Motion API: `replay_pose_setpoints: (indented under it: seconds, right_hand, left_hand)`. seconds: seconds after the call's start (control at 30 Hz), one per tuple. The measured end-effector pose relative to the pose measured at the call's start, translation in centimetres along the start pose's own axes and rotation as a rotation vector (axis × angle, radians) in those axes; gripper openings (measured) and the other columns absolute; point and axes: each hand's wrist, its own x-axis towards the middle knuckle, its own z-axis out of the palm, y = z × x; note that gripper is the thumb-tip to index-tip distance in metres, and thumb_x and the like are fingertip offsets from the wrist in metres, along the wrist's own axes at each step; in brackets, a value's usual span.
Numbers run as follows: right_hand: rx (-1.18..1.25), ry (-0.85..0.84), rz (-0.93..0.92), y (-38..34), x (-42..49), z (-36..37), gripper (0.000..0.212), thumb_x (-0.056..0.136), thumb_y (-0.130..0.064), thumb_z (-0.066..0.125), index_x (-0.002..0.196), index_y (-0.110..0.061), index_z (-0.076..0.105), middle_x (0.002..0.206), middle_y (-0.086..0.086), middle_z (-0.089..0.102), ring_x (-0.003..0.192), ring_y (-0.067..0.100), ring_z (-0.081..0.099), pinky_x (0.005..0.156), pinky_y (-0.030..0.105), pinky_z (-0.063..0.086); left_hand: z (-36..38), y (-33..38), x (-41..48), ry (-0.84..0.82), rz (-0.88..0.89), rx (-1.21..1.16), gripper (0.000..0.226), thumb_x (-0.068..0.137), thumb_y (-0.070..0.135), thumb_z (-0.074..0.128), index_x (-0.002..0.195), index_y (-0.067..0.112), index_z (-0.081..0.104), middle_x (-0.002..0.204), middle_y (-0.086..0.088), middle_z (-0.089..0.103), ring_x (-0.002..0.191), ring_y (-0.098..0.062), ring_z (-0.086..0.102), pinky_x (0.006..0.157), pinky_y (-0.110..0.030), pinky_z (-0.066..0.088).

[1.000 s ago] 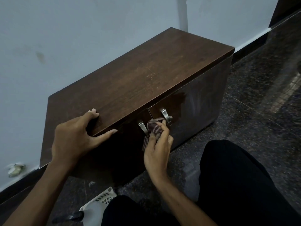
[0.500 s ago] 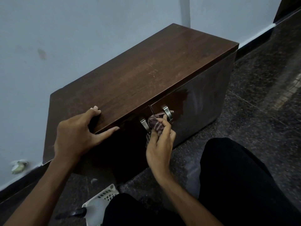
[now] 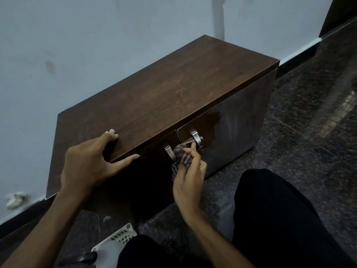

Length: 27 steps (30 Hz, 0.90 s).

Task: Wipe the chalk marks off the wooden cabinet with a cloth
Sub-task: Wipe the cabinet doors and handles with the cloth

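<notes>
A low dark wooden cabinet (image 3: pixel 158 97) stands against the wall, with two doors and two metal handles on its front. Faint pale marks (image 3: pixel 179 89) show on its top, and whitish smears (image 3: pixel 231 120) on the right door. My left hand (image 3: pixel 90 161) rests on the top's front edge, fingers on top and thumb stretched along the edge. My right hand (image 3: pixel 190 178) grips a bunched striped cloth (image 3: pixel 182 156) and presses it to the front between the left handle (image 3: pixel 169 151) and the right handle (image 3: pixel 197 137).
A pale wall (image 3: pixel 96 45) runs behind the cabinet. Dark speckled floor (image 3: pixel 309 113) spreads to the right. My black-clad knee (image 3: pixel 280 219) is at the lower right. A white slotted plastic basket (image 3: pixel 117 238) with a dark-handled tool lies at the bottom.
My right hand has shifted the cloth slightly up and right, closer to the right handle. The left hand has kept its hold on the top edge.
</notes>
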Motion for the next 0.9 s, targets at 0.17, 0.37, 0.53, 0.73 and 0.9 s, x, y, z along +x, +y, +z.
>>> replay_pose_setpoints:
  seconds: [0.17,0.37,0.53,0.73,0.9]
  right_hand:
    - [-0.002,0.004,0.008,-0.1,-0.2,0.1,0.051,0.097,-0.007,0.051,0.113,-0.054,0.041,0.132,-0.007,0.046,0.104,0.006,0.053,0.086,0.023,0.054]
    - [-0.008,0.015,-0.022,0.4,0.0,0.2,0.037,0.097,-0.005,0.052,0.125,-0.029,0.052,0.136,0.003,0.042,0.108,-0.013,0.047,0.087,0.005,0.044]
    - [-0.065,0.061,-0.088,2.6,-0.4,-0.5,0.052,0.092,0.007,0.05,0.124,-0.033,0.052,0.141,0.001,0.047,0.104,0.0,0.049,0.086,0.013,0.05]
    - [0.108,0.334,0.123,4.3,-1.5,-0.7,0.04,0.097,-0.002,0.051,0.133,-0.019,0.05,0.123,-0.002,0.053,0.106,-0.005,0.054,0.087,0.01,0.046]
    - [0.126,0.384,0.195,4.3,-0.2,-1.4,0.034,0.101,-0.017,0.051,0.135,-0.016,0.048,0.113,-0.01,0.06,0.101,-0.002,0.059,0.085,0.029,0.054]
  left_hand:
    - [0.1,0.0,-0.1,0.008,-0.006,0.011,0.072,0.073,0.076,0.062,0.106,0.013,0.073,0.116,-0.004,0.074,0.098,-0.022,0.074,0.074,-0.04,0.06]
    - [0.1,-0.3,0.0,-0.015,0.005,0.007,0.073,0.074,0.077,0.061,0.107,0.013,0.073,0.117,-0.005,0.074,0.097,-0.024,0.075,0.074,-0.041,0.061]
    - [0.0,-0.3,0.0,-0.017,0.009,0.011,0.072,0.073,0.076,0.063,0.108,0.013,0.073,0.117,-0.005,0.074,0.097,-0.023,0.075,0.074,-0.04,0.061]
    - [-0.1,-0.1,0.1,-0.017,0.009,0.022,0.071,0.073,0.075,0.062,0.107,0.013,0.073,0.114,-0.006,0.075,0.094,-0.025,0.075,0.07,-0.039,0.06]
    - [0.0,-0.3,0.0,-0.007,0.006,0.019,0.07,0.073,0.075,0.063,0.106,0.013,0.073,0.114,-0.006,0.075,0.097,-0.024,0.075,0.073,-0.04,0.06]
